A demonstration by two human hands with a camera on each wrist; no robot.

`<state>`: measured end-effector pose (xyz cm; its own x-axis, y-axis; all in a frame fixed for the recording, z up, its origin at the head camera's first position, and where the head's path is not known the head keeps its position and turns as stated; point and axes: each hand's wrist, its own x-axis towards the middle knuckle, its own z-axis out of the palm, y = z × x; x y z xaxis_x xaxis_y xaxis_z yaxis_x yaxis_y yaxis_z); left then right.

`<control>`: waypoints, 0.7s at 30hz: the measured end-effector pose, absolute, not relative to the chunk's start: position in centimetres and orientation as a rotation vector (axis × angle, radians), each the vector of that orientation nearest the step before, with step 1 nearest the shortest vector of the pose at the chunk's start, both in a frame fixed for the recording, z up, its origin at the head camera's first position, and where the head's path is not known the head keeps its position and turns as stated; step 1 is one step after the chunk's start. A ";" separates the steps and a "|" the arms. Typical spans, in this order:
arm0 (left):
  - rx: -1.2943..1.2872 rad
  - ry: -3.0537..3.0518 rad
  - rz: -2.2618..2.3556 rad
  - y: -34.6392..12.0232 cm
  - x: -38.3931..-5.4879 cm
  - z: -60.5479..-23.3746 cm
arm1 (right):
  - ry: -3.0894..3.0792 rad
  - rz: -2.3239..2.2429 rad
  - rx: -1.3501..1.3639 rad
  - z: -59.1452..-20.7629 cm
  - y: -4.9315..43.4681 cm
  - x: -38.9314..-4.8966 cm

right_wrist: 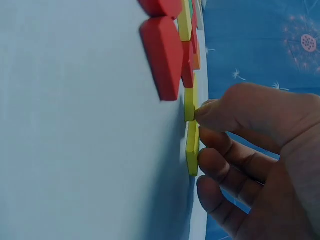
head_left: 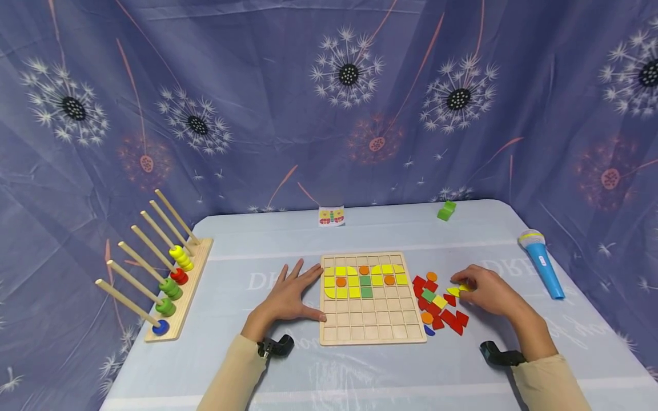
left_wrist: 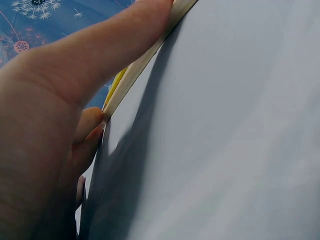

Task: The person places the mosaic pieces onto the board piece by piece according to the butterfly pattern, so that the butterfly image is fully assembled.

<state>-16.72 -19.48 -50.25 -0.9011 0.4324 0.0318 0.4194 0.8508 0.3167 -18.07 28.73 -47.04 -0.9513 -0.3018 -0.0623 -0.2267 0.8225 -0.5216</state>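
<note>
A wooden grid board [head_left: 372, 334] lies mid-table, its upper rows holding yellow, orange and green flat pieces. My left hand [head_left: 291, 295] has its fingers spread at the board's left side, with fingertips and thumb touching the edge. In the left wrist view, the thumb [left_wrist: 100, 50] lies against the wooden rim. Right of the board, my right hand [head_left: 485, 290] bends over two yellow pieces [right_wrist: 192, 150] lying on the table. Its thumb touches one of them and its fingertips touch the other; no pinch shows. Red pieces [head_left: 452, 322] lie loosely beside it, among green, yellow and orange ones.
At the left stands a wooden peg rack [head_left: 192, 285] with coloured rings. A small picture card [head_left: 331, 216] and a green block [head_left: 446, 210] lie toward the back. A blue toy microphone [head_left: 544, 265] is at the right. A patterned curtain [head_left: 272, 114] hangs behind.
</note>
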 end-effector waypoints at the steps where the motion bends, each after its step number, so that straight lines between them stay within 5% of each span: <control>1: 0.681 2.981 0.490 -19.5 -16.7 -50.2 | 2.859 -0.796 -0.420 -47.0 28.7 -18.0; 21: 0.673 2.975 0.478 -19.5 -16.6 -50.0 | 2.835 -0.784 -0.458 -47.8 28.1 -18.2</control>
